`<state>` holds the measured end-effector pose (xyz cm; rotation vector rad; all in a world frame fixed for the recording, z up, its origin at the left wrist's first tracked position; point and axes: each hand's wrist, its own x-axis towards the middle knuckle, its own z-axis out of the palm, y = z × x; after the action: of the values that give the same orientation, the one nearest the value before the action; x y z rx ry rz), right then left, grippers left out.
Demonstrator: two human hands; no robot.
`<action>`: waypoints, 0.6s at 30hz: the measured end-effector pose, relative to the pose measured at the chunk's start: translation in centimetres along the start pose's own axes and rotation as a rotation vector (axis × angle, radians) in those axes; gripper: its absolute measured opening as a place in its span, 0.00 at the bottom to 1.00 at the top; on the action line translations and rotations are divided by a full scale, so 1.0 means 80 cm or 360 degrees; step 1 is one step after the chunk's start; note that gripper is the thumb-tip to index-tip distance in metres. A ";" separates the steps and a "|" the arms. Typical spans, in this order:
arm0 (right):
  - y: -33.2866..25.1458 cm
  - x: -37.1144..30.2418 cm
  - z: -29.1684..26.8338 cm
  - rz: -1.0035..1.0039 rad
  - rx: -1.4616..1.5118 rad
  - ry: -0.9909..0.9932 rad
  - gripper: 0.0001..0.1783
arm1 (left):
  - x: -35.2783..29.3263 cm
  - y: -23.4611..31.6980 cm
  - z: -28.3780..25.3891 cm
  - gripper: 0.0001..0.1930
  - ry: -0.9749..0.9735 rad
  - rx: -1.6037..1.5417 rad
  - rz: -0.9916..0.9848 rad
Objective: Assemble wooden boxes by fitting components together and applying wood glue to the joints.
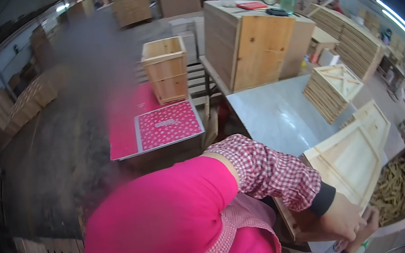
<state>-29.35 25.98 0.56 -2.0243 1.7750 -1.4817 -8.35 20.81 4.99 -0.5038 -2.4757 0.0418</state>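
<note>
My left hand (340,217), below a red-and-white checked sleeve with a dark cuff, reaches across to the lower right. Its fingers are curled closed, and what they hold, if anything, is hidden. Right beside it is my right hand (368,228), partly covered by the left; its grip does not show. Both hands are by the near end of a pale wooden tapered panel (347,160) with raised edge strips. The panel leans over a wooden side piece (291,225) on the bench.
A bin of curled wooden or tan pieces (393,185) stands right of my hands. Stacked framed panels (330,93) rest on the metal tabletop (273,111). Ahead are a large wooden cabinet (264,48), a tapered wooden box (168,72) and a pink patterned board (168,124).
</note>
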 end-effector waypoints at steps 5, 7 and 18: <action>0.127 0.103 0.043 0.0161 0.0253 0.0183 0.08 | 0.008 0.000 -0.006 0.10 -0.0169 -0.0003 0.0079; 0.163 0.086 0.060 0.0308 0.0621 -0.0059 0.07 | 0.009 0.007 -0.011 0.08 -0.0098 0.0031 0.0063; -0.044 0.037 -0.034 0.0520 0.0054 -0.0188 0.08 | -0.030 0.038 -0.071 0.07 0.0381 0.0111 -0.0279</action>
<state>-29.01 26.22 5.87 -1.6661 1.9039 -1.2592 -2.28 22.26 7.80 -0.2453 -2.2649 -0.0026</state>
